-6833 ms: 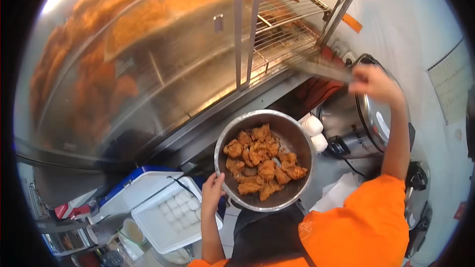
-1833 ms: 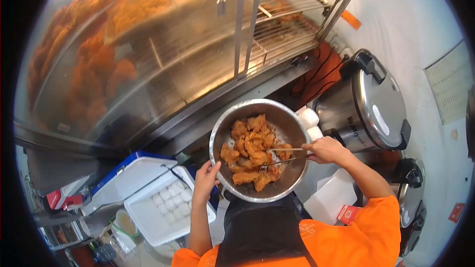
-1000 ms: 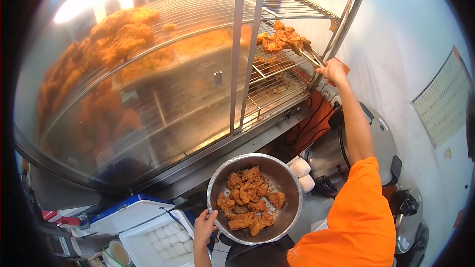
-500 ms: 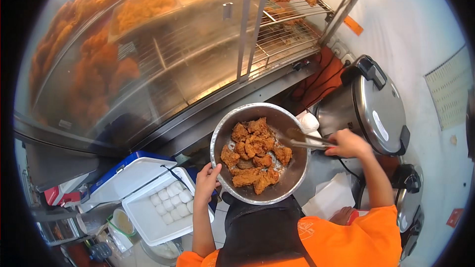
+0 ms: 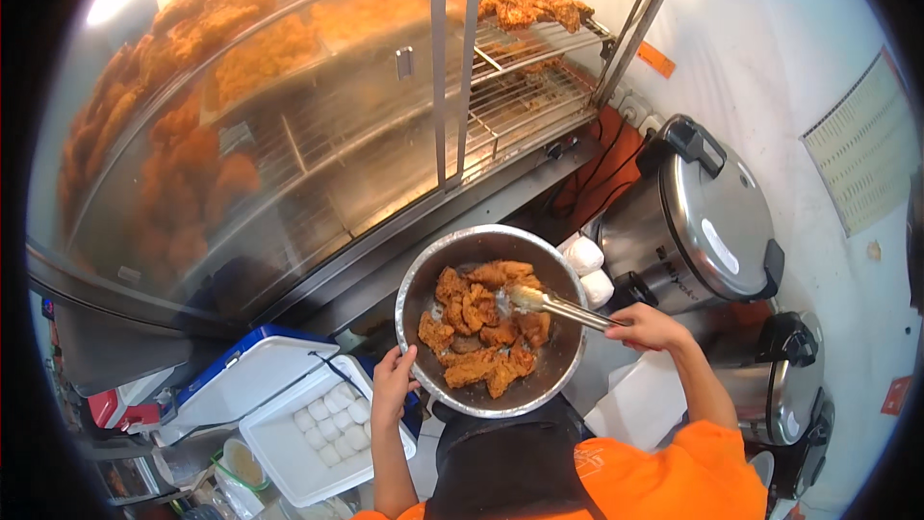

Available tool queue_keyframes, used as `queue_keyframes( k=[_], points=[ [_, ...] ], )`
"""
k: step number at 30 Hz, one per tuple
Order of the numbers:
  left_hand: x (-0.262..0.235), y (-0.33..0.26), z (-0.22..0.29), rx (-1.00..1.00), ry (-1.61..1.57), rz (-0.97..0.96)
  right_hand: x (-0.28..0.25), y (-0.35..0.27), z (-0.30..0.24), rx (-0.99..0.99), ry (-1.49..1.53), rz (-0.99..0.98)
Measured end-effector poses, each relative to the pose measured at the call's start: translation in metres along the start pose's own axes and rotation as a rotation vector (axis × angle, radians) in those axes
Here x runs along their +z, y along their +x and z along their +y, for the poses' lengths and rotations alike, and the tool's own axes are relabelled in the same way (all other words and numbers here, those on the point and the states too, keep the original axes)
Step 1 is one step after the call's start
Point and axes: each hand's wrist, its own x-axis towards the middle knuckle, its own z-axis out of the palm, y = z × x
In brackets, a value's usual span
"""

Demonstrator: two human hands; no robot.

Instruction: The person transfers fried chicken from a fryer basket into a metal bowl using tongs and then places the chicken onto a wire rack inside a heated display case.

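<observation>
A round metal bowl (image 5: 560, 358) with pieces of fried chicken (image 5: 472, 366) in it is in front of my body. My left hand (image 5: 393, 381) grips the bowl's left rim, thumb up against the edge. Metal tongs (image 5: 576, 311) are in my right hand (image 5: 649, 326), fingers closed round the handle end. They reach over the right rim, and their tips are at a chicken piece in the upper right of the bowl. Whether the tips pinch that piece, I cannot tell.
A glass-fronted warming cabinet (image 5: 375, 125) with fried chicken on wire racks stands ahead; its right side is open. Steel rice cookers (image 5: 717, 221) stand at right. White wrapped bundles (image 5: 584, 255) lie beside the bowl. An open cool box (image 5: 274, 467) holds wrapped white packets at lower left.
The tongs have moved from the bowl's right wall leftward onto the chicken. The bowl sits slightly lower and further left in view, with my left hand still on its rim.
</observation>
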Motion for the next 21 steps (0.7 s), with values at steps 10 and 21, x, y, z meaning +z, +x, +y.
queue_keyframes(
  k=[10, 21],
  points=[
    [0.000, 0.002, 0.002, -0.009, 0.036, 0.026, -0.192, 0.054, -0.187, -0.509, 0.040, 0.602],
    [0.010, -0.008, 0.009, 0.010, -0.010, 0.077, -0.276, 0.068, -0.286, -0.453, -0.521, 0.909]
  ],
)
